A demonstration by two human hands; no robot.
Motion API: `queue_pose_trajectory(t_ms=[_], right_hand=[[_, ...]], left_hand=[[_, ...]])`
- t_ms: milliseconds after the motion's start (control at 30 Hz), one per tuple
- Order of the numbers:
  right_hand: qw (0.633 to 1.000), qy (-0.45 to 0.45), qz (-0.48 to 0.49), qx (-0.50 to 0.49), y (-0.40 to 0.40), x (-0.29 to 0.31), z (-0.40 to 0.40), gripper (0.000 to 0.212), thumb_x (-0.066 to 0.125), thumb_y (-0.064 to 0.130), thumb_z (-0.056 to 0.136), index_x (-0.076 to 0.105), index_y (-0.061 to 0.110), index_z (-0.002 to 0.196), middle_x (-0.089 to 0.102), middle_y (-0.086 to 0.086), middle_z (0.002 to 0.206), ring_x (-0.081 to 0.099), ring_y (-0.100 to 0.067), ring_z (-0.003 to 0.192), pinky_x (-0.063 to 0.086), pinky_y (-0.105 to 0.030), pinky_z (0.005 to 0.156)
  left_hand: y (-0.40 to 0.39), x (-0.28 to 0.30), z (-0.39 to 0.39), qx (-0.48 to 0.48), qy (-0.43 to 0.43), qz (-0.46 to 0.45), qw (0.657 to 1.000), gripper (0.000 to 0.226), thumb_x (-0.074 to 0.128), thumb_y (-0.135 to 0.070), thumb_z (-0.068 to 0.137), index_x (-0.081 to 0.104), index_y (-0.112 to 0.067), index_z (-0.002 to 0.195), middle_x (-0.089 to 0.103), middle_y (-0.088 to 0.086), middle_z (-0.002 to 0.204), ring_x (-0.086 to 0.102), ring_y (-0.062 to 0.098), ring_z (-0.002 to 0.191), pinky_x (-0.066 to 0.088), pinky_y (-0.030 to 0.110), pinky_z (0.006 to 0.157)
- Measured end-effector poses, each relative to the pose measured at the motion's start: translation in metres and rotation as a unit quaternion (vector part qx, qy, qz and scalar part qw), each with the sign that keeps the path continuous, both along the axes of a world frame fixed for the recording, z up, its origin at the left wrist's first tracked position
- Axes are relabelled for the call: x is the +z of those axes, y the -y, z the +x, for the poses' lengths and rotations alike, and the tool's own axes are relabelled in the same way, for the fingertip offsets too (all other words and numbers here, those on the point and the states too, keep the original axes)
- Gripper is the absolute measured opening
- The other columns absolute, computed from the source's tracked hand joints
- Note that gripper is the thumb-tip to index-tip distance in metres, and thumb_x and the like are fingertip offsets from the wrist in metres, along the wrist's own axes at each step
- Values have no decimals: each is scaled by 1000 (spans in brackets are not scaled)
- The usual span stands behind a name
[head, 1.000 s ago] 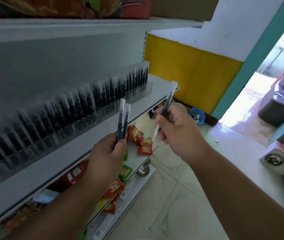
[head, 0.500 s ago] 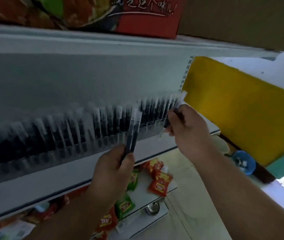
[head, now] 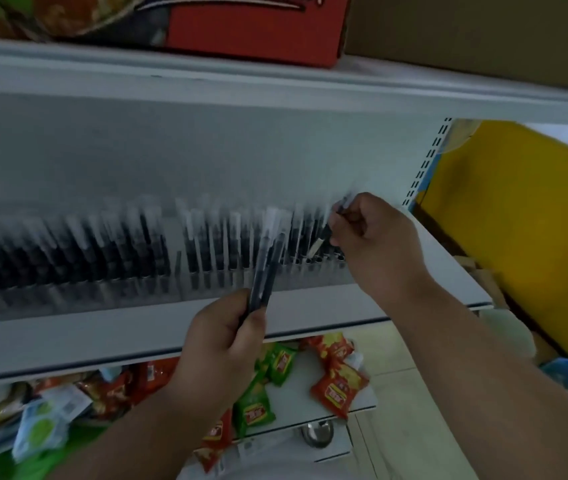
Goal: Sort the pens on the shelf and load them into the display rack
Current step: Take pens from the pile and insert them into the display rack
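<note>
While the right hand (head: 376, 237) pinches one pen (head: 324, 235) over open slots at the rack's (head: 206, 268) right end, the left hand (head: 227, 344) grips two spares (head: 268, 268); the tip should enter vertically, seating fully before release.

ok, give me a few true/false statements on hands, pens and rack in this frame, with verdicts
1. The right hand pinches one pen above the right end of the display rack. True.
2. The left hand holds nothing. False: it grips two dark pens, which point up towards the rack.
3. The rack stands on the shelf and holds a long row of upright pens. True.
4. The held pen is fully seated in a slot. False: it is tilted, its tip above the rack.
5. Snack packets lie on the shelf below. True.
</note>
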State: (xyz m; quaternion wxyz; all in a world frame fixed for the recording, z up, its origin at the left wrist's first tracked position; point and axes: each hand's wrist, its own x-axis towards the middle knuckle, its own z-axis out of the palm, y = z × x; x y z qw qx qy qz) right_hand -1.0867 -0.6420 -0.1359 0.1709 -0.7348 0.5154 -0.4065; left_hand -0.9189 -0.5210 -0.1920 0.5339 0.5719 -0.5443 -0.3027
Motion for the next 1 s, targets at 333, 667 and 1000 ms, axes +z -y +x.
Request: queue_pose_trajectory(t_ms=[333, 667, 1000], right_hand=[[996, -72, 20, 56, 1, -2, 31, 23, 60, 28, 96, 50, 20, 76, 62, 0, 70, 60, -14, 66, 47, -28, 57], [965, -238, 92, 57, 2, -18, 45, 28, 50, 34, 101, 49, 18, 77, 49, 4, 64, 47, -7, 58, 27, -23, 48], [970, 108, 201, 89, -35, -2, 51, 31, 53, 34, 100, 64, 13, 79, 66, -1, 64, 53, -11, 50, 39, -23, 49]], left_hand=[[-7, -4, 2, 20, -10, -18, 1000, 28, 47, 2, 97, 43, 0, 69, 34, -6, 51, 29, 6, 46, 24, 16, 45], [-5, -4, 15, 19, -5, -6, 1000, 32, 46, -1, 96, 41, -8, 66, 34, -8, 48, 28, 5, 43, 23, 18, 43], [4, -1, 28, -28, 66, -51, 996, 25, 46, -24, 87, 44, -10, 66, 38, -8, 52, 36, 6, 46, 26, 16, 44]])
